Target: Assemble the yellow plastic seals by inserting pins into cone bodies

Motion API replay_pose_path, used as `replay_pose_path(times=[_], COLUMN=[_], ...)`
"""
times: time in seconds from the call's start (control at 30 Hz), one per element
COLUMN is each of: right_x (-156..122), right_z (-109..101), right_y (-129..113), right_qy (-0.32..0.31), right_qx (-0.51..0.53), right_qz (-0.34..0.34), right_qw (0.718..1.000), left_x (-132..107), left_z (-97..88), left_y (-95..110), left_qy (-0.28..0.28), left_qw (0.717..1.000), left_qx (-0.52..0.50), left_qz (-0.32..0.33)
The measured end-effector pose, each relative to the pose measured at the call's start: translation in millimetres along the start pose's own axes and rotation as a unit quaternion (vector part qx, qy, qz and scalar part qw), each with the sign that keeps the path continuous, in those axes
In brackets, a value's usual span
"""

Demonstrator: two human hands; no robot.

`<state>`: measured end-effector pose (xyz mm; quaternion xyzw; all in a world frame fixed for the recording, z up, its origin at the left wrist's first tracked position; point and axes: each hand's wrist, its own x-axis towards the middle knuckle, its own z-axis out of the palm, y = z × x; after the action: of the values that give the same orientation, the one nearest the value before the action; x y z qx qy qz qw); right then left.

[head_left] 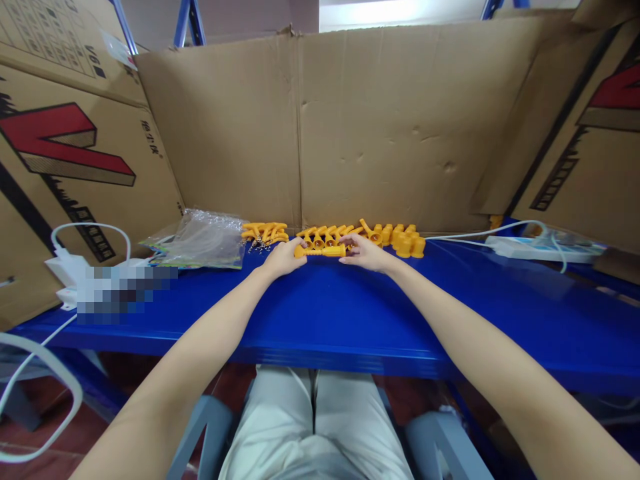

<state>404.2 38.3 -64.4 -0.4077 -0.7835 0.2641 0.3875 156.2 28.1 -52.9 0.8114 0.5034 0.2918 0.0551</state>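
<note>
Between my two hands, a yellow plastic piece with a ribbed, handle-like shaft lies level just above the blue table. My left hand is closed on its left end. Curled around its right end are the thumb and fingers of my right hand. Directly behind is a row of yellow pieces with round cup-shaped ends, partly covered by my hands. To their left sits a pile of yellow branched pieces with small metal bits by it. Several yellow cap-like cylinders stand to the right.
Clear plastic bags lie at the back left of the blue table. White plugs and a cable are farther left. A white power strip lies on the right. Cardboard walls close off the back and sides.
</note>
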Motion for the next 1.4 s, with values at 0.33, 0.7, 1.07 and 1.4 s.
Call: replay_pose_path(times=[0.33,0.7,1.07,1.4], right_x=[-9.8,-8.4,-13.6,-8.0], right_z=[-5.5,1.3,-6.1,2.1], right_y=[-20.4,-31.0,-33.6,-30.6], right_qy=[-0.058,-0.032,-0.051,-0.006], right_qx=[0.137,0.162,0.196,0.143], right_qz=[0.137,0.205,0.162,0.231], right_qw=[0.979,0.965,0.966,0.962], left_x=[-2.1,-0.7,-0.4,-1.4], left_z=[-2.4,-1.1,-2.7,-1.6], left_y=[4.1,2.2,1.0,4.8], left_qy=[0.015,0.006,0.008,0.017], left_qw=[1.000,0.999,0.999,0.999], left_qx=[0.011,-0.035,-0.041,-0.023], left_qz=[0.009,0.004,-0.005,0.029])
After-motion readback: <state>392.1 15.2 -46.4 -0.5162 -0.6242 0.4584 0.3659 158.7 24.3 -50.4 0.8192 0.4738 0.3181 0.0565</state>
